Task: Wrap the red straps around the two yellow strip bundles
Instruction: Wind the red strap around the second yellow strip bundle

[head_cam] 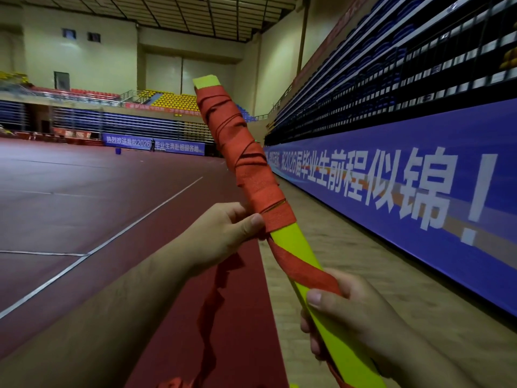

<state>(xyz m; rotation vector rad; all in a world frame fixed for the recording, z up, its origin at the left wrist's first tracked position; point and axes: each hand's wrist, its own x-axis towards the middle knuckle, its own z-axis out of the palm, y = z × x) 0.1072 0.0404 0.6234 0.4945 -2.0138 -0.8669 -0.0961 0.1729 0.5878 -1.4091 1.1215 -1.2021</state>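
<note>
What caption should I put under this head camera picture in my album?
Left hand and right hand wrap a red strap around a yellow strip bundle.

The flat yellow strip bundle (pixel 288 242) is smooth, matt and plastic-like; the red woven cloth strap (pixel 246 152) wound around it is matt and coarse; the pale wooden plank floor (pixel 349 261) beneath it has faint sheen.

Body in view: 2 hands + forearms only.
L hand (pixel 221 233): bare. L thumbnail (pixel 256 219) short, trimmed, rounded.
L forearm (pixel 112 317): bare to frame edge, faint fine hair.
R hand (pixel 349 312): bare. R thumbnail (pixel 314 298) short, broad.
R forearm (pixel 436 359): bare to frame edge.
Lower edges blurred; finer detail can't be told.
</note>
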